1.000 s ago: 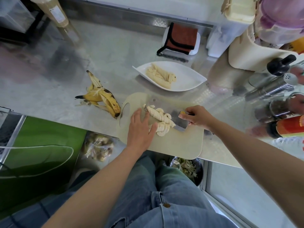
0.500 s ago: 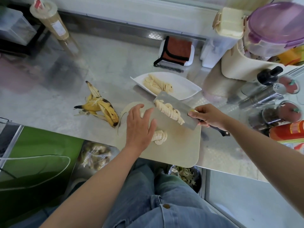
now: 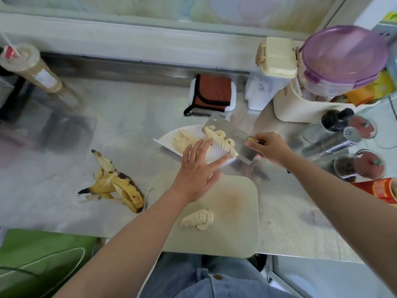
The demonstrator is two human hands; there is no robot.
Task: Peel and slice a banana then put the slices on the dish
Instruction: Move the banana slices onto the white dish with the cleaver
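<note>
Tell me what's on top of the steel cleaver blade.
A row of pale banana slices lies along the flat steel cleaver. The blade surface under them is covered, so unseen.

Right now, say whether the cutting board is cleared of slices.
Not cleared: a clump of slices lies on the cutting board; the cleaver holds more over the dish.

Both bare forearms reach in from the bottom, so 2 arms stretched forward. The left hand [image 3: 196, 168] is flat, palm down, fingers straight and spread, thumb sticking out to the side. The right hand [image 3: 269, 148] has its fingers curled round the handle of a cleaver [image 3: 237, 135].
</note>
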